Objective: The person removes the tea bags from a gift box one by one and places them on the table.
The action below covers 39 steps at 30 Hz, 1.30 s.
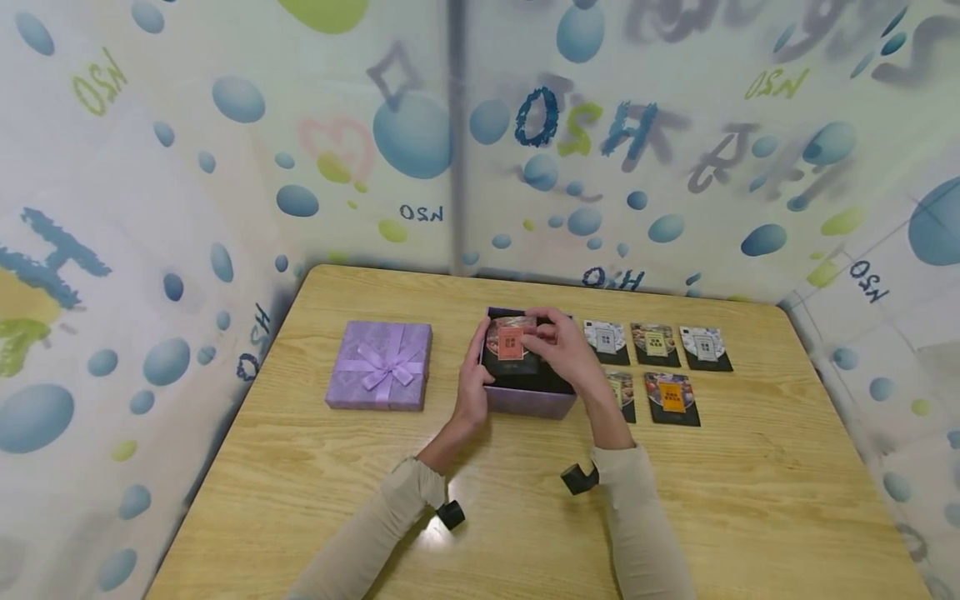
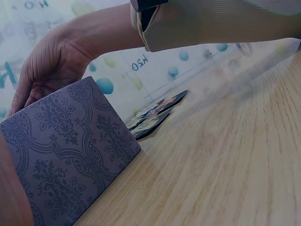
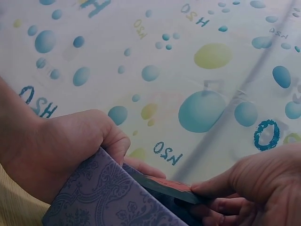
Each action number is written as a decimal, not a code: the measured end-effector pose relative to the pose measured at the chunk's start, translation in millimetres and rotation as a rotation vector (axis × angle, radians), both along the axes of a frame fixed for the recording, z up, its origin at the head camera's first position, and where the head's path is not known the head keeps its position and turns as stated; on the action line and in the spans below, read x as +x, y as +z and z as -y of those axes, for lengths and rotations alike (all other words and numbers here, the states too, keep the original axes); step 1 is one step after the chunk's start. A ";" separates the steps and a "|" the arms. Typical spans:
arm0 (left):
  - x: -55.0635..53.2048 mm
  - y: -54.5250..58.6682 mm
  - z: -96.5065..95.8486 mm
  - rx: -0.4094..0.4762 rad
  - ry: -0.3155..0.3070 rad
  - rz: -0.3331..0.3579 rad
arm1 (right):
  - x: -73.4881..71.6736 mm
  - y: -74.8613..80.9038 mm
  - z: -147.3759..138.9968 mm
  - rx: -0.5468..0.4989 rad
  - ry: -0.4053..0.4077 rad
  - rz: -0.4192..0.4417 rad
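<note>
A purple patterned box (image 1: 529, 404) with a dark inside stands uncovered on the table. My left hand (image 1: 472, 385) grips its left wall, with the thumb hooked over the rim in the right wrist view. Between the thumb and fingers of my right hand (image 1: 561, 343) is the edge of a flat dark packet with a red label (image 1: 512, 343). That packet lies over the mouth of the box, tilted in the right wrist view. Seen from the left wrist, the box wall (image 2: 70, 146) hides the packet, and the right hand (image 2: 54, 63) reaches over the far rim.
Left of the box sits a purple lid (image 1: 352, 340) tied with a lilac bow (image 1: 387, 367). On the right, several flat packets lie in two rows, among them one with an orange label (image 1: 672, 398). Patterned walls (image 1: 420, 242) enclose the wooden table (image 1: 757, 492).
</note>
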<state>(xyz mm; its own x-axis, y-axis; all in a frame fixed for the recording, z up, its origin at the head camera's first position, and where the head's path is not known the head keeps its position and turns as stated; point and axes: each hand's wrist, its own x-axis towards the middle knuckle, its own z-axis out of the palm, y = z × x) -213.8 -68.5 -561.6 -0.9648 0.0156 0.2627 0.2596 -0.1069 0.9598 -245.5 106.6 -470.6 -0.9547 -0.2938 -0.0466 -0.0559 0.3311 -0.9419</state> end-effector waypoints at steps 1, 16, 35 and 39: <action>0.2 0.1 0.0 0.001 0.001 0.002 | -0.1 0.2 -0.4 -0.004 -0.004 0.003; 1.3 0.4 -1.8 -0.002 0.005 0.006 | 0.2 -0.2 -6.3 -0.046 -0.035 0.012; 2.0 2.0 -1.6 -0.007 0.016 -0.006 | 8.5 12.6 -10.1 -0.033 -0.072 -0.040; 2.9 5.9 -1.0 -0.026 0.013 -0.016 | 20.8 30.3 -9.9 -0.011 -0.073 -0.061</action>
<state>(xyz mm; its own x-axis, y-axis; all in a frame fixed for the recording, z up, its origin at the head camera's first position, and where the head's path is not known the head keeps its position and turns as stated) -210.9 -67.6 -555.7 -0.9606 0.0104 0.2776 0.2760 -0.0783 0.9580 -224.7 116.5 -440.3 -0.9747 -0.2232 0.0150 -0.0892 0.3260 -0.9412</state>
